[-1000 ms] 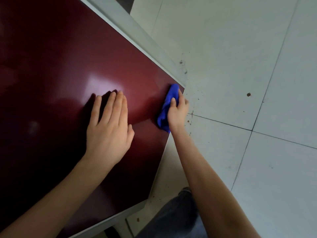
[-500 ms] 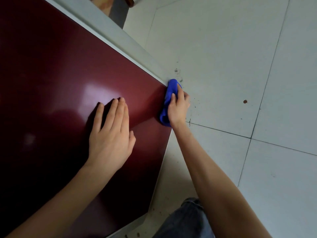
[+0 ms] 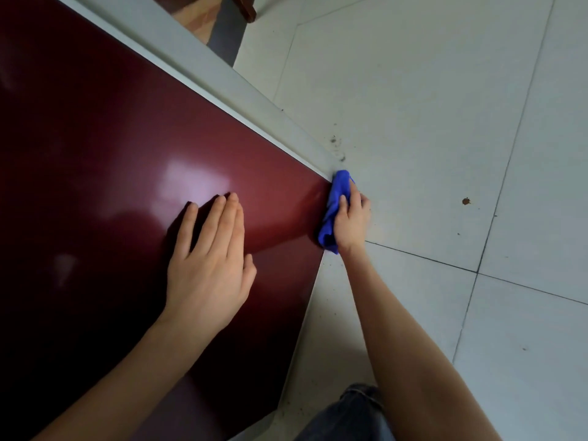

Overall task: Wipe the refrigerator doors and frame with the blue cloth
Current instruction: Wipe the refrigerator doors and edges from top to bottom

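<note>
Blue cloth [image 3: 335, 211] bunched under the right hand [image 3: 351, 222], fingers curled over it and clamped on the wad, pressed at the lower corner of the dark red refrigerator door [image 3: 133, 173], right where the door's face meets its pale grey frame [image 3: 245, 90]. Left hand [image 3: 210, 265] flat and spread on the door's glossy face, fingers apart, holding nothing, just bracing, well in from the edge and apart from the cloth. Long axis of the bunched cloth running along the door's short bottom edge, from the corner back toward the wrist. From that grip, unwiped frame lying up and away to the left along the long grey strip, the door's face lying leftward toward the bracing hand, the bottom edge running down toward the knee in dark trousers [image 3: 346, 415]. Right hand clearly the nearer to both edges; left hand nearer only to the middle of the face. Likely next: a stroke along one of the two edges meeting at this corner, probably needing the wad turned so its length lies across the strip. Tiled floor [image 3: 445, 106] just beyond the corner, speckled with dark crumbs [image 3: 337, 144] near the cloth, so some risk of picking up grit if the wad slips off the corner.
</note>
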